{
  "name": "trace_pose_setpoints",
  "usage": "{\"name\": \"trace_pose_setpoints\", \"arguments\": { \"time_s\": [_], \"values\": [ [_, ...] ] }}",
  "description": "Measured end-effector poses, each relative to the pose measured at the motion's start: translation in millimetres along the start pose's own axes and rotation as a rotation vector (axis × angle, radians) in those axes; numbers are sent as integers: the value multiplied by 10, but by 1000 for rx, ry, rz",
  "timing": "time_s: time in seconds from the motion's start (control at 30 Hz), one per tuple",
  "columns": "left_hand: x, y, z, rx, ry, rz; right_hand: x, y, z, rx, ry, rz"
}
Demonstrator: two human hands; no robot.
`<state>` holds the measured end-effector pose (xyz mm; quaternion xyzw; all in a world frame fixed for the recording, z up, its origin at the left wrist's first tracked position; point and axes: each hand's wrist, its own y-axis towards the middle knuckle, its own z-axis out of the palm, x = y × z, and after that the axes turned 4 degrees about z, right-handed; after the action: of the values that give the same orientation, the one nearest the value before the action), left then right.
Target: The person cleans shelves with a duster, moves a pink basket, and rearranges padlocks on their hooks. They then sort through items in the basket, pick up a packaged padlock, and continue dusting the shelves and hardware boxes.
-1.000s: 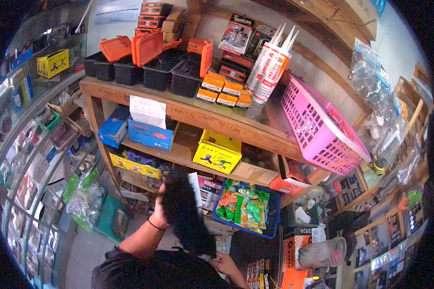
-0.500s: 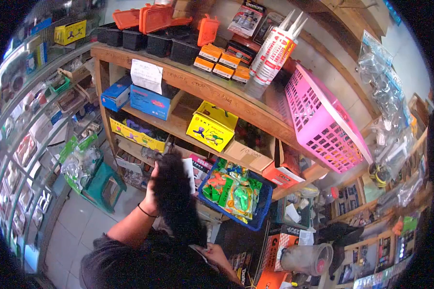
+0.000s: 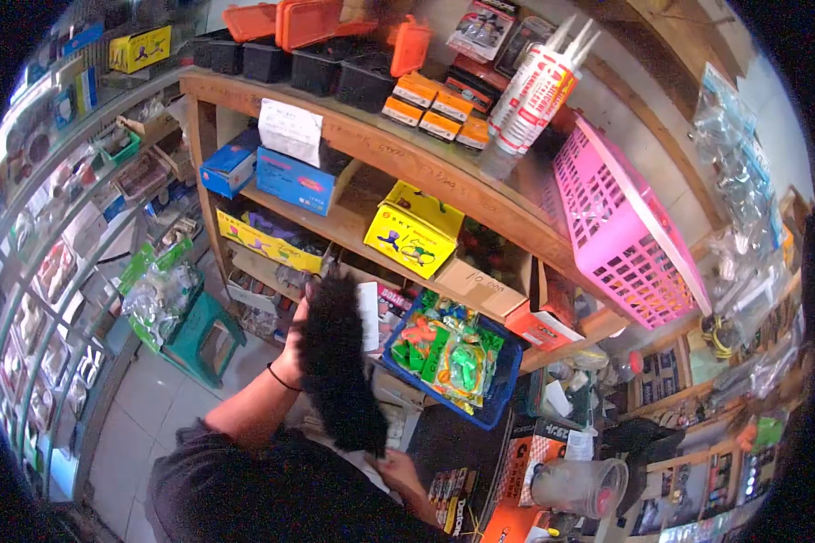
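Observation:
A black fluffy feather duster (image 3: 335, 362) stands nearly upright in front of the shelf, its lower end narrowing toward my right hand. My right hand (image 3: 397, 472) is closed around that lower end, low in front of my dark shirt. My left hand (image 3: 290, 355), with a dark band at its wrist, is raised against the left side of the feathers. Most of its fingers are hidden behind them, so their grip does not show. Just right of the duster is a white card (image 3: 369, 317), and beyond it a blue basket (image 3: 493, 412) of colourful packets.
The wooden shelf (image 3: 398, 161) holds yellow boxes (image 3: 412, 237), blue boxes (image 3: 292, 181), black bins with orange lids (image 3: 312, 77), sealant tubes (image 3: 530, 100) and a pink basket (image 3: 620, 226). A green stool (image 3: 210, 339) stands left on the tiles. A clear tub (image 3: 575, 487) is at lower right.
The view has shifted slightly, so the shelf appears a little further right and lower. The duster looks more upright and less blurred, and more of its lower end shows near my right hand.

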<state>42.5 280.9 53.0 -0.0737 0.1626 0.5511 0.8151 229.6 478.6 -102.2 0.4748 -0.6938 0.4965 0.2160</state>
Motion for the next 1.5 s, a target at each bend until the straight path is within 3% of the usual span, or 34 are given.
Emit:
{"name": "trace_pose_setpoints", "arguments": {
  "time_s": [0.03, 0.07, 0.17, 0.2, 0.27, 0.33, 0.37, 0.4, 0.47, 0.5, 0.53, 0.6, 0.67, 0.73, 0.77, 0.8, 0.87, 0.9, 0.93, 1.0, 1.07, 1.13, 1.17, 1.2, 1.3, 1.33, 1.37, 1.47, 1.5],
  "values": [
    [-70, 1, -48, 57, -30, 0, 14, 9, -25, -84, 62, -227],
    [-153, -2, -72, -46, 97, -48, 116, -11, -43, -82, 39, -103],
    [-353, 49, -125, 148, 57, -84, 155, 49, 212, -101, -128, -184],
    [-456, 136, -349, 433, -364, -208, 360, -21, 223, -54, -205, -156],
    [-597, 277, -562, 585, -597, -312, 334, 107, 412, -138, -139, -245],
    [-816, 238, -301, 137, 50, -115, 328, 234, 555, -273, -110, -17],
    [-901, 263, -377, 122, 79, -91, 505, 244, 767, -305, 77, -19],
    [-960, 296, -514, 121, 60, -102, 532, 308, 861, -316, 67, -2],
    [-1019, 447, -902, 653, -560, -179, 554, 434, 1006, -171, -50, -192],
    [-1141, 626, -973, 718, -703, -423, 989, 352, 1002, -192, 77, -160],
    [-1173, 610, -1021, 723, -718, -422, 943, 406, 1014, -200, 67, -153],
    [-1416, 457, -712, 46, 122, -67, 1040, 525, 1033, -343, 48, 11],
    [-1397, 611, -997, 148, 21, -146, 1216, 437, 1114, -338, 97, 61],
    [-1410, 777, -1176, 476, -474, -334, 1140, 446, 1122, -255, -50, 100],
    [-1484, 684, -1113, 366, -426, -319, 1672, 375, 1074, -333, -112, 152],
    [-1539, 715, -1001, 152, -298, -285, 1642, 396, 1088, -330, -125, 161],
    [-1575, 731, -983, 205, -126, -204, 1462, 432, 1188, -332, 3, 90],
    [-1520, 781, -1000, 152, -163, -177, 1430, 435, 1177, -267, -291, 176],
    [-1377, 851, -1328, 268, -299, -250, 1344, 444, 1174, -269, -290, 190],
    [-1443, 812, -1178, 239, -378, -316, 1205, 444, 1034, -262, -88, 194],
    [-1455, 764, -898, 85, -214, -209, 1079, 477, 869, -291, -86, 181],
    [-1364, 816, -882, 201, -199, -181, 834, 490, 857, -237, 3, 132],
    [-1299, 839, -895, 107, -131, -115, 982, 444, 812, -214, -203, 56],
    [-1303, 855, -970, 230, -279, -255, 1061, 429, 765, -212, -196, 48],
    [-1189, 802, -829, 84, -247, -184, 1261, 460, 456, -223, -138, 159],
    [-1181, 759, -693, 85, -166, -122, 1288, 456, 428, -208, -136, 152],
    [-1151, 748, -643, 218, -180, -121, 1296, 437, 431, -211, -104, 112],
    [-909, 743, -651, 67, -154, -159, 1280, 359, 239, -150, -198, 47],
    [-878, 880, -666, 557, -424, -242, 1257, 342, 132, -195, -144, 72]
  ]
}}
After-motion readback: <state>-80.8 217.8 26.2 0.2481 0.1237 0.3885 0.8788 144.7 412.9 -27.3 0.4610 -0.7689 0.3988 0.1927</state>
